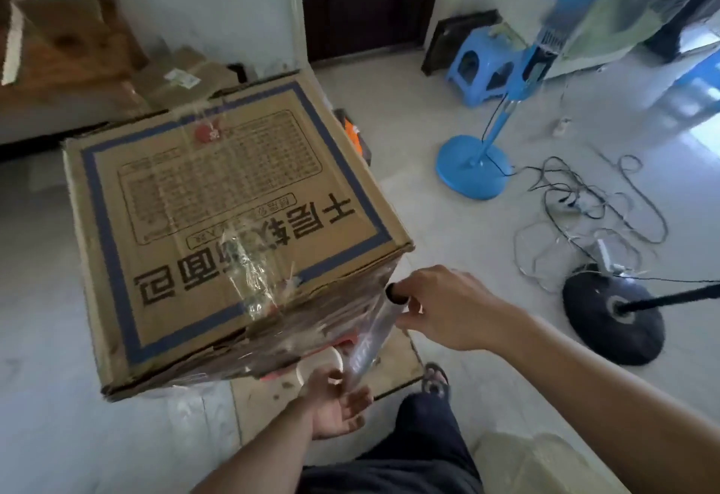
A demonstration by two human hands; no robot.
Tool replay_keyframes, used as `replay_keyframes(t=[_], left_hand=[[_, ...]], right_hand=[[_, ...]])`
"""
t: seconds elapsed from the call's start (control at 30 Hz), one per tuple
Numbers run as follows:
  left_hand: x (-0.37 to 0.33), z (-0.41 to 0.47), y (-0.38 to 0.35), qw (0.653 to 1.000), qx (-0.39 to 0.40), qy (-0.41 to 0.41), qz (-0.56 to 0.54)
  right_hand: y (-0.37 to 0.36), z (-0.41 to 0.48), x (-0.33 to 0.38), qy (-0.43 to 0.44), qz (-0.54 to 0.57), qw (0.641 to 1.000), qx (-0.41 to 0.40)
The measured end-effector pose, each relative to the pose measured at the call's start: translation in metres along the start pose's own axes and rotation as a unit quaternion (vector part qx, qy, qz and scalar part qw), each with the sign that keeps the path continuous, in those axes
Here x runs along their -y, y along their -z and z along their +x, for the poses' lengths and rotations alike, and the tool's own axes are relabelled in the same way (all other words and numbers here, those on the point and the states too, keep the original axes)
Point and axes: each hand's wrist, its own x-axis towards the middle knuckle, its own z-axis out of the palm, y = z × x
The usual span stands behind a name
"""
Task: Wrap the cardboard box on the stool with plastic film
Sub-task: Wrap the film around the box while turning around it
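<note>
A large cardboard box (218,220) with a blue border and black printed characters fills the middle of the view; whatever it stands on is hidden beneath it. Clear plastic film (253,291) runs over its top and down its near side. A roll of plastic film (370,341) stands upright at the box's near right corner, with film stretched from it onto the box. My right hand (440,306) grips the roll's black top end. My left hand (335,404) holds the roll's lower end from below, palm up.
A blue standing fan (473,168) and a blue plastic stool (481,65) are at the right rear. Loose cables (584,205) and a black round stand base (613,314) lie on the floor to the right. More cardboard boxes (70,37) sit at the back left. My foot (434,378) is beside the box.
</note>
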Motion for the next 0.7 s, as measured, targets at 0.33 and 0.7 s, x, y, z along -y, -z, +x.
replay_keyframes(t=[0.33, 0.7], left_hand=[[0.029, 0.050, -0.080, 0.857, 0.004, -0.259, -0.445], [0.062, 0.107, -0.150, 0.801, 0.014, -0.288, -0.525]], right_hand=[[0.013, 0.031, -0.029, 0.258, -0.119, 0.953, 0.105], [0.001, 0.045, -0.049, 0.330, -0.164, 0.927, 0.072]])
